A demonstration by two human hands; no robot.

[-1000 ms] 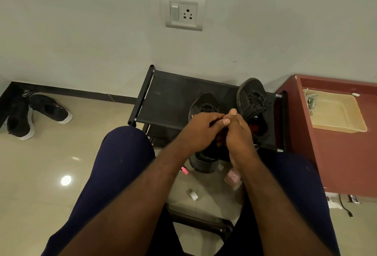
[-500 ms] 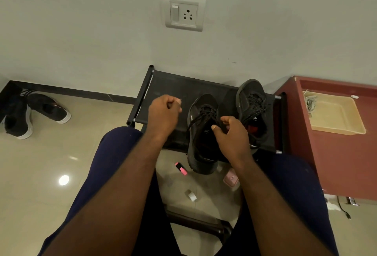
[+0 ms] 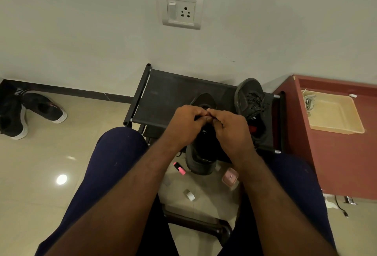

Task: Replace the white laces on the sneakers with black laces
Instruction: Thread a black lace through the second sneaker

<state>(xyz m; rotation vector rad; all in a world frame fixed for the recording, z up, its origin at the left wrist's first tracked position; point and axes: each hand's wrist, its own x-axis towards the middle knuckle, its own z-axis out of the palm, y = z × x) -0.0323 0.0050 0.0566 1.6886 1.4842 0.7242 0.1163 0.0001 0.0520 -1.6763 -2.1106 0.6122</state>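
**Sneaker on the bench, both hands clenched above its tongue**

Near sneaker [image 3: 201, 159], black, lies on the black bench [image 3: 169, 92] with its toe toward the wall. Its heel hangs past the bench's front edge, above the floor. The left hand [image 3: 184, 122] and the right hand [image 3: 232, 129] sit side by side on top of it and cover the middle of the shoe. Both have their fingers curled in tight, knuckles up. The fingertips [image 3: 201, 112] of the two meet over the shoe's tongue. Whatever is pinched there is hidden by the fingers themselves, so I cannot tell whether either hand grips a lace.

A second sneaker [image 3: 250, 92], also black, lies just right of the first on the bench's far end. Black laces [image 3: 255, 103] cross its front loosely.

On the tiled floor below the near sneaker's heel lie three small things:
- a pink highlighter [image 3: 179, 168]
- a small pink case [image 3: 230, 178]
- a little white roll [image 3: 189, 194]

To the right stands a red cabinet [image 3: 336, 153] with a beige tray [image 3: 334, 112] on top. A pale tangle of cord [image 3: 309, 101] sits at the tray's left end.

Far left, by the skirting, a pair of black shoes with white soles [image 3: 43, 108] rests on the floor. A wall socket [image 3: 181, 11] is set above the bench.
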